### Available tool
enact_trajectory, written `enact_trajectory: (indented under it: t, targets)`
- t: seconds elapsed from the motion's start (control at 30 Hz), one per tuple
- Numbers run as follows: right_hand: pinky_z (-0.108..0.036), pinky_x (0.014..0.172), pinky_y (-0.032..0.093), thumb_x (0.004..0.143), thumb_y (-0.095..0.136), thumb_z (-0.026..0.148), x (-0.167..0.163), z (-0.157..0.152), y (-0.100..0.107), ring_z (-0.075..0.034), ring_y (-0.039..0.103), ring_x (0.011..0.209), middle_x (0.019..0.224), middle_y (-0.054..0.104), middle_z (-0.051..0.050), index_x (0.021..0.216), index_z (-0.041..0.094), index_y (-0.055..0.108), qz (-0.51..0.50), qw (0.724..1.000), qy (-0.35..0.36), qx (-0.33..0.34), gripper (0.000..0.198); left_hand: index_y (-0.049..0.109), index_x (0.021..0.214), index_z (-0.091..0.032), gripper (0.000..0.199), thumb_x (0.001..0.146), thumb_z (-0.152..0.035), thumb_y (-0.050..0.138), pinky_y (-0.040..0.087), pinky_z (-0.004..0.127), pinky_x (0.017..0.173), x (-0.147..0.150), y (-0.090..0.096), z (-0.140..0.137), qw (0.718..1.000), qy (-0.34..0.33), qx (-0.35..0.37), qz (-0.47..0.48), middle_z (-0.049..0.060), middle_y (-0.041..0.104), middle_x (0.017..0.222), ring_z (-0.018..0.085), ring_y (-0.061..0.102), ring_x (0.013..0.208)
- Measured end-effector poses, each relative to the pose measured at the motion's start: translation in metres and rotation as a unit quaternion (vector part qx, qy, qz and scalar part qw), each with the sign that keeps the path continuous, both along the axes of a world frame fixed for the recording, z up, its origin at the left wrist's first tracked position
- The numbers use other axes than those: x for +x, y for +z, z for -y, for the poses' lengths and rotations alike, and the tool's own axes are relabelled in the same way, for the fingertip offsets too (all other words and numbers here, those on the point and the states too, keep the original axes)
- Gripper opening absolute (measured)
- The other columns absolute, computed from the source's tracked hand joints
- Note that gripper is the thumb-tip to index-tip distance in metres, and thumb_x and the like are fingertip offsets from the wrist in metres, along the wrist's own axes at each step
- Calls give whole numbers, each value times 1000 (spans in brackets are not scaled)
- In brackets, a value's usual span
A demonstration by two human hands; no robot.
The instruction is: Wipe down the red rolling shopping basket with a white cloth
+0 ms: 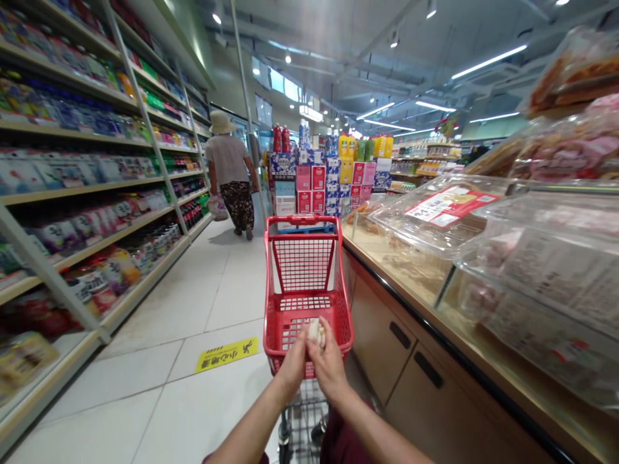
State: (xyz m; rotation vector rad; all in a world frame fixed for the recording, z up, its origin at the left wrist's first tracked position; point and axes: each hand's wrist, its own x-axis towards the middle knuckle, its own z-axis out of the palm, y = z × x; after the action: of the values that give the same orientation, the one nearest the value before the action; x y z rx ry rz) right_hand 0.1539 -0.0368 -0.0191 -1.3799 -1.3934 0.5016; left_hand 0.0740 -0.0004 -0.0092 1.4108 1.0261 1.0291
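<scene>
My left hand (296,358) and my right hand (329,362) are close together above the near end of a red shopping cart (268,322). Between their fingers is a small whitish item (316,330), perhaps a wrapped snack; its kind is too small to make out. Both hands are closed around it, with fingertips touching its sides. The basket of the cart shows a bare red grid floor, partly hidden behind my hands.
Shelves of drinks (82,187) line the left side. On the right runs a counter with clear lidded bins (425,225) of packaged baked goods. Stacked drink cartons (319,183) stand ahead. A person in a hat (229,161) walks away up the aisle. A yellow floor sticker (226,354) lies left.
</scene>
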Motion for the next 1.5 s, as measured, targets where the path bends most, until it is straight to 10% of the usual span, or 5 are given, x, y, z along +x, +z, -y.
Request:
enact_trajectory:
  t: [0.3, 0.73, 0.97, 1.1, 1.5]
  targets:
    - [-41, 97, 33, 76, 40, 12, 55, 18, -11, -20, 40, 116, 124, 46, -8, 104, 23, 55, 222, 970, 11, 101, 34, 47, 116, -21, 38, 79, -31, 42, 11, 52, 104, -84, -11, -2, 865, -14, 243, -438, 5, 45, 129, 22, 25, 127]
    - [-43, 93, 35, 73, 45, 11, -16, -18, -24, -20, 50, 104, 110, 58, -8, 101, 21, 58, 200, 967, 92, 132, 32, 56, 104, -20, 28, 82, -19, 39, 23, 49, 102, -73, -12, -2, 793, 28, 302, -528, 6, 60, 111, 21, 45, 114]
    - [-29, 68, 48, 70, 55, 35, 44, -7, 27, -17, 59, 76, 87, 63, -4, 95, 18, 52, -212, 976, 33, -19, 30, 47, 115, -19, 42, 73, -23, 51, 9, 55, 102, -58, 2, 7, 890, 28, 216, -400, 9, 51, 122, 24, 41, 117]
    - [-29, 63, 48, 65, 59, 41, 38, -12, 30, -17, 60, 69, 80, 64, -2, 88, 19, 51, -288, 956, 25, -56, 33, 53, 107, -17, 48, 62, -34, 62, 35, 40, 93, -28, 9, 13, 993, -36, 30, -108, 9, 59, 111, 23, 51, 105]
    - [-42, 93, 38, 73, 54, 22, 12, 5, -16, -23, 42, 115, 122, 48, -12, 122, 18, 40, 196, 971, 63, 118, 52, 59, 84, -13, 49, 69, -58, 45, 44, 27, 61, -12, 6, 21, 983, -17, -144, 111, 4, 63, 69, 15, 59, 65]
